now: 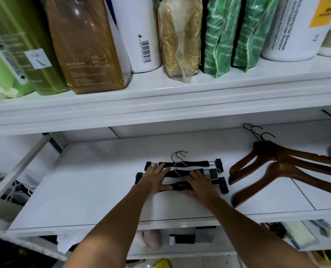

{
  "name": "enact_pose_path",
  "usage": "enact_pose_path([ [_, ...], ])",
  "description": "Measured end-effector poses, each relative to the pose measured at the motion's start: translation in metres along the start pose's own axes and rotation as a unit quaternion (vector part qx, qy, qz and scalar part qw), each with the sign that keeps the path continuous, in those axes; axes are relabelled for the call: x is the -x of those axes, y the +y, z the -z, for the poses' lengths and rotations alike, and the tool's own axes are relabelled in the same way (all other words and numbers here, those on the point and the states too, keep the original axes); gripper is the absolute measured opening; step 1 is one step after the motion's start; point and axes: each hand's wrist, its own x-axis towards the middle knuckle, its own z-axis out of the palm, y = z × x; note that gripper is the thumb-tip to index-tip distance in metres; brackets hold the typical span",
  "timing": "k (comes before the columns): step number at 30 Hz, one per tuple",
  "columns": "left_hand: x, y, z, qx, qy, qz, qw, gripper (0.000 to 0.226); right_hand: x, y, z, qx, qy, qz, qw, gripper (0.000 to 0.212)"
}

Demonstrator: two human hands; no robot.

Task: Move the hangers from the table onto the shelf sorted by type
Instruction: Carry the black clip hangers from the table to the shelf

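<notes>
Three black clip hangers (pixel 182 172) with metal hooks lie stacked side by side in the middle of the white shelf (pixel 95 190). My left hand (pixel 155 177) rests flat on their left half, fingers spread, thumb along the nearest hanger. On their right half lies my right hand (pixel 198 183), its fingers curled over the nearest hanger's bar. Three brown wooden hangers (pixel 284 167) with black hooks lie in a group at the shelf's right. The table is out of view.
An upper shelf (pixel 160 101) carries bottles (pixel 87 45), a grain bag (pixel 178 35) and green packets (pixel 220 33). A diagonal white bar (pixel 19 167) stands at the left. Below the shelf edge sit folded cloths and small items (pixel 182 238).
</notes>
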Motion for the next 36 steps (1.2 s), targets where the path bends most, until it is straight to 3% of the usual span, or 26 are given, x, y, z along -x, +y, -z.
enact_pose_path([
  [4,0.001,-0.001,-0.002,-0.011,-0.023,0.01,1.0,0.077,0.002,0.0,-0.004,0.012,0.011,-0.01,1.0,0.055],
  [10,-0.001,0.002,-0.006,-0.054,-0.031,0.035,0.997,0.08,0.007,0.005,-0.013,0.041,0.032,-0.087,0.995,0.086],
  [14,-0.006,0.004,-0.008,-0.031,-0.047,0.062,0.996,0.08,-0.002,0.007,-0.009,0.055,0.003,-0.1,0.994,0.107],
  [19,-0.015,0.003,-0.005,-0.027,-0.047,0.071,0.996,0.08,-0.013,0.011,-0.001,0.063,-0.02,-0.104,0.992,0.087],
  [28,-0.034,0.006,0.013,-0.048,-0.077,0.072,0.993,0.077,-0.03,0.011,0.017,0.105,-0.077,-0.12,0.984,0.084],
  [36,-0.023,0.024,0.059,-0.046,0.035,-0.005,0.998,0.064,-0.014,0.009,0.059,0.073,-0.028,-0.14,0.987,0.07],
])
